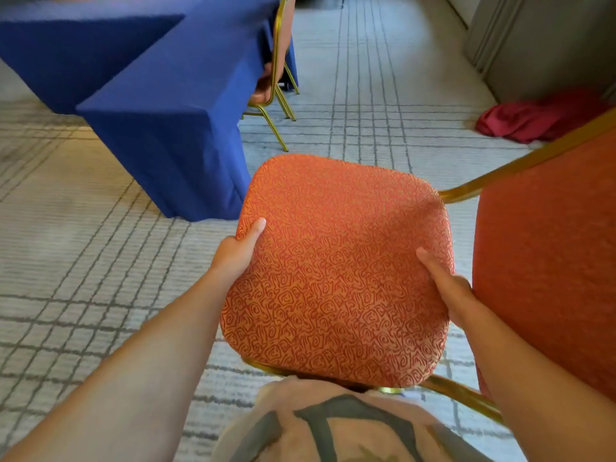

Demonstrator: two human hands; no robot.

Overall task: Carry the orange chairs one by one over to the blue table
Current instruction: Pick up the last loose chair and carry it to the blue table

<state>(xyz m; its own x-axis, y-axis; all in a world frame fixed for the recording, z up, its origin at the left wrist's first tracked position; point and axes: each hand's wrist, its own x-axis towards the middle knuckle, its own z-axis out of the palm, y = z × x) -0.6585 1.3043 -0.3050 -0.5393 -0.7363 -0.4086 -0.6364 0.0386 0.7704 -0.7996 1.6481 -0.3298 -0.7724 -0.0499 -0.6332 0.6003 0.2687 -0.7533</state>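
Note:
An orange chair (336, 261) with a patterned seat and gold frame hangs in front of me, lifted off the carpet, its backrest at the right edge. My left hand (238, 250) grips the seat's left edge, thumb on top, fingers hidden below. My right hand (446, 285) grips the seat's right edge, thumb on top, in the gap beside the backrest. The blue table (173, 95), draped in blue cloth to the floor, stands ahead at upper left. Another orange chair (278, 61) stands pushed against the table's right side.
Pale carpet (83, 261) with grey grid lines covers the floor. A crumpled red cloth (533, 120) lies on the floor at the right, beside a grey wall panel (540, 45). Open carpet runs between the table and that wall.

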